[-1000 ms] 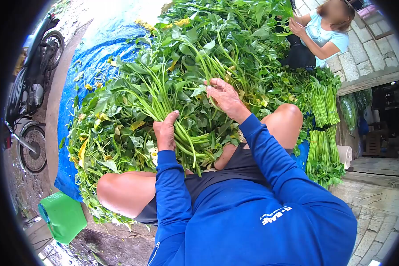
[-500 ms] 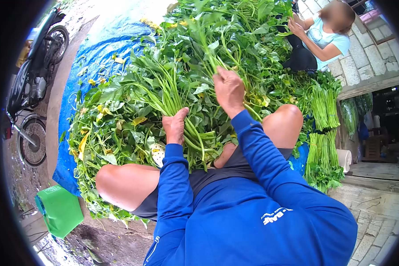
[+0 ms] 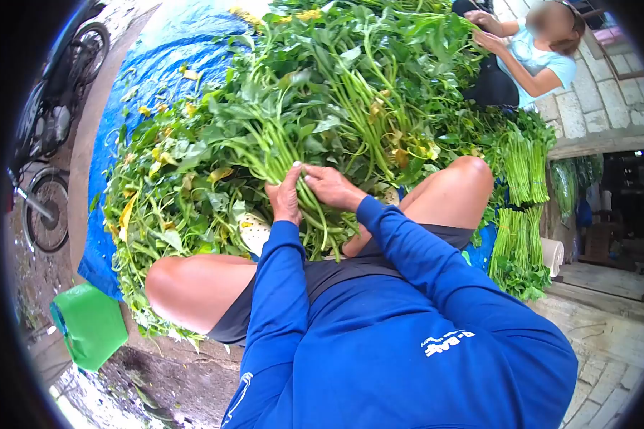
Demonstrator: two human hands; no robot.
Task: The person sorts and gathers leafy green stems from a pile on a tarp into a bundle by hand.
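My left hand (image 3: 285, 199) is wrapped round a bunch of long-stemmed leafy greens (image 3: 268, 146), which look like water spinach. Its leaves point away from me and the cut ends hang toward my lap. Against the same stems, just right of my left thumb, my right hand (image 3: 333, 189) is closed with its fingertips on the bunch. Part of its grip is hidden. A large heap of loose greens (image 3: 193, 150), with some yellowed leaves, spreads in front of my crossed legs. More long stems (image 3: 368, 114) lie on the heap beyond my right hand.
Tied bundles of greens (image 3: 519, 236) are stacked at the right. A person (image 3: 537, 68) sits at the upper right, hands at the heap's edge. A blue tarp (image 3: 132, 107) lies beneath the heap. A green container (image 3: 89, 325) and a motorcycle (image 3: 50, 136) stand at the left.
My right hand has come down and left from over the heap to meet the bunch in my left hand. The loose stems it held no longer stand out separately.
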